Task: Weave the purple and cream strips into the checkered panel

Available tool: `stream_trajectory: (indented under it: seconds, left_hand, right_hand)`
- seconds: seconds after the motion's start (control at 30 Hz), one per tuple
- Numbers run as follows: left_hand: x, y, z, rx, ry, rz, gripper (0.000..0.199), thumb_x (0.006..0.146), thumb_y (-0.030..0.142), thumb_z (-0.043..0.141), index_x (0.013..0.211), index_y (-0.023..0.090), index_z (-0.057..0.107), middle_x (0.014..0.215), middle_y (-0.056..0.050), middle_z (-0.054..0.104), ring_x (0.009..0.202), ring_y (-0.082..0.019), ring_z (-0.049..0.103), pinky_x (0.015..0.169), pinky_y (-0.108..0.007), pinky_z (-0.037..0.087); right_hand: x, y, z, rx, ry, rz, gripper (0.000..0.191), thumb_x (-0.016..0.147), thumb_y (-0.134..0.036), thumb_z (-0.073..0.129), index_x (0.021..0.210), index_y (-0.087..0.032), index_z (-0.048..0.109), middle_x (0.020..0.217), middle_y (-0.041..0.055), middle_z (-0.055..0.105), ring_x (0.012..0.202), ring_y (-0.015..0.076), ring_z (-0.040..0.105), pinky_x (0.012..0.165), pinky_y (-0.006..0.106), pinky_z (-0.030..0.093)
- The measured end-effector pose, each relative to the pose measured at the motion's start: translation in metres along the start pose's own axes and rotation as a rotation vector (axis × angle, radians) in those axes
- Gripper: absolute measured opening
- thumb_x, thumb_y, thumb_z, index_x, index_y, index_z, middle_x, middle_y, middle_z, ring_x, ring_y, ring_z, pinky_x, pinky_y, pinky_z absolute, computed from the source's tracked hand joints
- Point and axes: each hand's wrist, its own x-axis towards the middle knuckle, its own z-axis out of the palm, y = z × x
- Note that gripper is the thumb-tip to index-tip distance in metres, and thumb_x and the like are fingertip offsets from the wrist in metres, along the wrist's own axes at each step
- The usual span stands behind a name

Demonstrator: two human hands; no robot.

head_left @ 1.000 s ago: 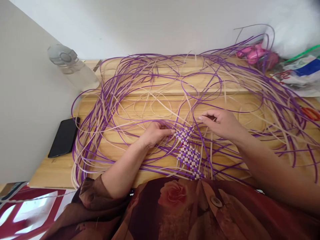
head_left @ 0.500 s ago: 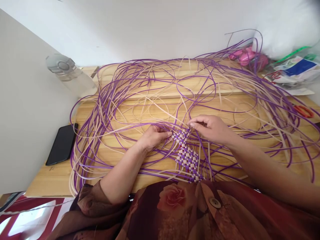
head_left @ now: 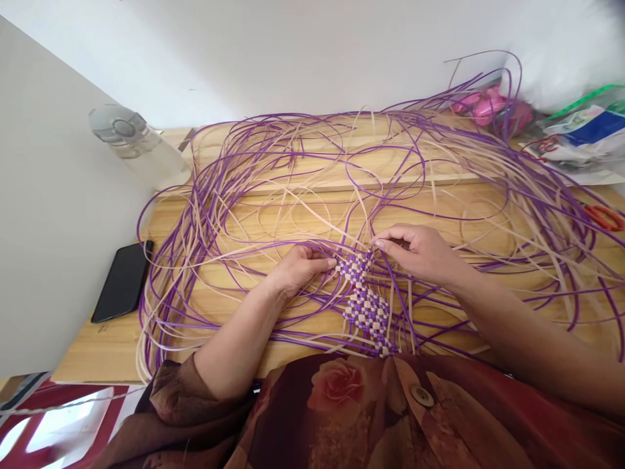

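Observation:
A narrow woven piece (head_left: 367,309) in a purple and cream check lies at the table's front edge, close to my body. Its upper left edge is pinched by my left hand (head_left: 300,268), thumb on top. My right hand (head_left: 406,251) is closed at the upper right corner, thumb and forefinger together on a strand end there; which strand it is, I cannot make out. Long purple and cream plastic strands (head_left: 209,189) run out from the weave to both sides and loop over the table.
A clear bottle with a grey lid (head_left: 139,146) stands at the back left, above a black phone (head_left: 122,281). Orange-handled scissors (head_left: 604,217) lie at the far right. Pink items (head_left: 488,107) and a plastic bag (head_left: 586,133) sit at the back right on the wooden table (head_left: 92,352).
Both hands keep almost the same hold on the weave. The right hand has shifted very slightly right, and the view has turned a little.

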Motion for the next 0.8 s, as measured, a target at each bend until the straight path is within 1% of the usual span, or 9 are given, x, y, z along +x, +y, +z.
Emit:
stream_trajectory:
  seconds: [0.17,0.27,0.37,0.47,0.53,0.6,0.7,0.73,0.8]
  left_hand:
    - [-0.001,0.001,0.002,-0.029,-0.003,0.013,0.033,0.062,0.025,0.084,0.089,0.011,0.073,0.085,-0.009,0.072,0.070,-0.015,0.063,0.069,-0.027,0.049]
    - [0.000,0.002,0.002,-0.097,-0.054,0.019,0.034,0.063,0.026,0.084,0.092,0.012,0.074,0.091,-0.011,0.073,0.077,-0.017,0.065,0.071,-0.027,0.051]
    - [0.000,0.004,0.004,-0.131,-0.096,-0.024,0.033,0.067,0.033,0.082,0.091,0.011,0.075,0.089,-0.011,0.073,0.072,-0.014,0.062,0.064,-0.023,0.049]
    - [0.002,0.003,0.008,-0.117,-0.103,-0.076,0.036,0.070,0.044,0.079,0.087,0.012,0.075,0.081,-0.009,0.070,0.061,-0.010,0.057,0.053,-0.020,0.042]
    - [0.004,0.001,0.012,-0.073,-0.095,-0.071,0.036,0.067,0.042,0.082,0.087,0.013,0.075,0.076,-0.006,0.069,0.058,-0.009,0.055,0.050,-0.020,0.038]
    - [0.007,-0.001,0.017,-0.036,-0.088,-0.005,0.035,0.063,0.035,0.085,0.088,0.014,0.075,0.076,-0.004,0.069,0.061,-0.010,0.057,0.055,-0.021,0.041]
    - [0.008,0.000,0.022,-0.014,-0.085,0.107,0.034,0.060,0.028,0.086,0.089,0.013,0.076,0.084,-0.006,0.072,0.079,-0.017,0.063,0.076,-0.029,0.048]
    - [0.007,0.002,0.023,-0.011,-0.082,0.119,0.033,0.060,0.027,0.085,0.089,0.013,0.076,0.087,-0.007,0.073,0.082,-0.019,0.064,0.081,-0.031,0.048]
    - [0.006,0.008,0.027,0.004,-0.082,0.109,0.032,0.060,0.027,0.085,0.087,0.012,0.076,0.087,-0.008,0.073,0.082,-0.020,0.064,0.084,-0.034,0.047]
  right_hand:
    - [0.000,0.003,0.005,0.042,-0.050,0.054,0.030,0.088,-0.037,0.056,0.107,-0.021,0.073,0.104,0.0047,0.074,0.088,0.0198,0.066,0.078,0.031,0.048]
    - [0.003,0.001,0.008,0.119,-0.135,0.066,0.030,0.085,-0.040,0.059,0.102,-0.020,0.071,0.087,0.0033,0.072,0.074,0.0168,0.062,0.068,0.029,0.047]
    - [0.006,-0.001,0.009,0.216,-0.162,0.063,0.026,0.081,-0.043,0.062,0.088,-0.019,0.066,0.069,0.0000,0.062,0.061,0.0133,0.052,0.058,0.026,0.041]
    - [0.007,-0.003,0.009,0.300,-0.158,0.068,0.026,0.080,-0.043,0.065,0.084,-0.018,0.063,0.070,-0.0004,0.058,0.060,0.0117,0.049,0.056,0.025,0.039]
    - [0.007,-0.006,0.008,0.312,-0.147,0.071,0.026,0.079,-0.043,0.065,0.083,-0.017,0.062,0.068,-0.0009,0.056,0.060,0.0112,0.047,0.055,0.025,0.037]
    - [0.007,-0.009,0.007,0.307,-0.120,0.076,0.026,0.079,-0.043,0.066,0.081,-0.017,0.063,0.065,-0.0015,0.054,0.058,0.0106,0.046,0.054,0.024,0.036]
    - [0.008,-0.014,0.008,0.320,-0.094,0.097,0.026,0.078,-0.042,0.066,0.077,-0.017,0.062,0.065,-0.0011,0.055,0.057,0.0098,0.045,0.053,0.024,0.035]
    - [0.008,-0.014,0.008,0.327,-0.087,0.102,0.026,0.077,-0.042,0.066,0.077,-0.017,0.062,0.065,-0.0010,0.055,0.057,0.0097,0.045,0.052,0.023,0.035]
    - [0.009,-0.014,0.010,0.320,-0.068,0.108,0.026,0.077,-0.042,0.066,0.077,-0.016,0.063,0.064,-0.0008,0.056,0.056,0.0097,0.045,0.052,0.023,0.035]
